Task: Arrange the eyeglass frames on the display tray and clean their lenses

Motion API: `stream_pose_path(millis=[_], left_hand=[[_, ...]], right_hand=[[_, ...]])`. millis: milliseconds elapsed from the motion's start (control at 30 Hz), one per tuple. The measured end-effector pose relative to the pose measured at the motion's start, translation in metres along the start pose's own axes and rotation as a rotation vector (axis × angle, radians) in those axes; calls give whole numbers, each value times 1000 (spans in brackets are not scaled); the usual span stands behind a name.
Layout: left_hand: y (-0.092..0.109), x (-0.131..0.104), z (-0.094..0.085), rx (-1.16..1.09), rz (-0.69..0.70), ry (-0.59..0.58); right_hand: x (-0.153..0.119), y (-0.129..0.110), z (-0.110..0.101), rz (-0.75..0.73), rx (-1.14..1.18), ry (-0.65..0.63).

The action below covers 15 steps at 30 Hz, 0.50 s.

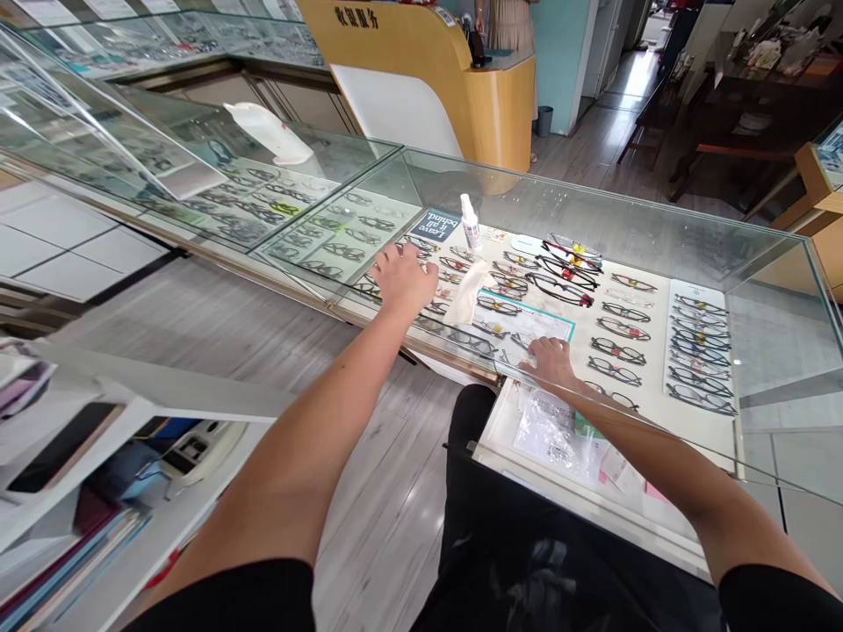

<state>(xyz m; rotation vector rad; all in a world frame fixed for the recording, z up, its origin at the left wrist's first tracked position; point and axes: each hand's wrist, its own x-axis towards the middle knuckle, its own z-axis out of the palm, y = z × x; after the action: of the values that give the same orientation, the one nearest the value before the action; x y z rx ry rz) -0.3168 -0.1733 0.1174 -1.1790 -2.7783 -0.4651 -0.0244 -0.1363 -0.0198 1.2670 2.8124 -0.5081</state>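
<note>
My left hand point(405, 279) is spread, fingers apart, over rows of eyeglasses at the left part of the display case. Lower right, my right hand point(551, 360) has its fingers curled at a thin-framed pair of eyeglasses point(519, 344), tilted at the fingertips; the grip itself is partly hidden. Behind that pair lies a white sheet with a teal border point(540, 318). Between my hands, a pale cloth point(469, 294) lies across some frames. A white spray bottle point(470, 221) stands upright behind the cloth, beside a dark printed card point(435, 226).
Several frames lie on a white tray point(699, 290) at the right. Below my right forearm, a pulled-out drawer point(507, 430) holds plastic-wrapped papers. Glass edges point(593, 189) border the case. A shelf with a phone point(62, 446) stands lower left. A person point(510, 31) stands behind the wooden counter point(408, 53).
</note>
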Motion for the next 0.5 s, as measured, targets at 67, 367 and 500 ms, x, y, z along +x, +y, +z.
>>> stream_pose_path(millis=[67, 367, 500], left_hand=[[0, 0, -1, -2, 0, -2], [1, 0, -1, 4, -11, -8], [1, -1, -1, -4, -12, -3]], right_hand=[[0, 0, 0, 2, -5, 0], [-2, -1, 1, -2, -4, -5], [-3, -3, 0, 15, 5, -1]])
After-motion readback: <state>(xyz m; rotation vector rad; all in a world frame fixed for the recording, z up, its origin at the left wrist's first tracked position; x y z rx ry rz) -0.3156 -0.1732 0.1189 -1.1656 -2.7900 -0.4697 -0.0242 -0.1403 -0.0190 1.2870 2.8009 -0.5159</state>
